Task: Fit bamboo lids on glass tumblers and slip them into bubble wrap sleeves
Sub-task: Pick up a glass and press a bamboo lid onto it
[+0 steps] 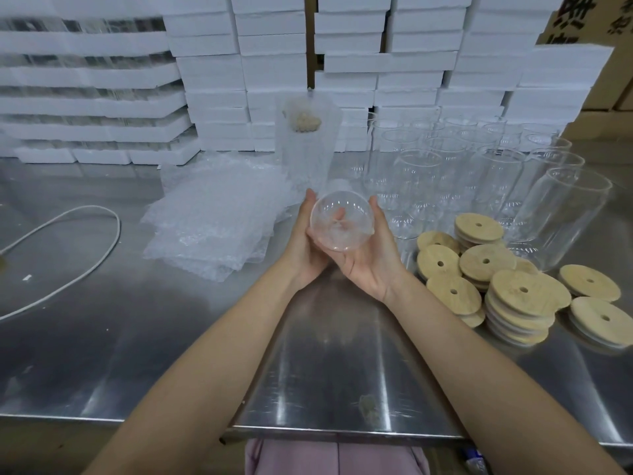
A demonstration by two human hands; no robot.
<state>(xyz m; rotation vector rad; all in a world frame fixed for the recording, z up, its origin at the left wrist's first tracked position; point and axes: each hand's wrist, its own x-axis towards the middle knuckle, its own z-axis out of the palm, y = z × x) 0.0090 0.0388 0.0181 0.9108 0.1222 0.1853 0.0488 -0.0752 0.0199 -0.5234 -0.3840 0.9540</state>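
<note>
At the far left a thin white cable (68,255) loops on the brushed steel table (171,337). Right of it lies a loose heap of flat clear bubble wrap sleeves (212,221). Just beyond them a sleeved tumbler (305,149) stands upright.

My left hand (303,245) curls against the left side of the clear glass tumbler (340,221). I hold it above the middle of the table, on its side, one round end turned toward me; mouth or base, I can't tell. My right hand (371,265) cups it from below and from the right. Both sets of fingers are wrapped on the glass, which sits between my palms.

I expect it to be stiff, smooth, slippery and breakable, with some weight. I judge the wall the place to grip, not the rim.

To the right, well apart from my hands, round bamboo lids with a centre hole (527,289) lie in low stacks, near the bare glass tumblers (486,166).
</note>
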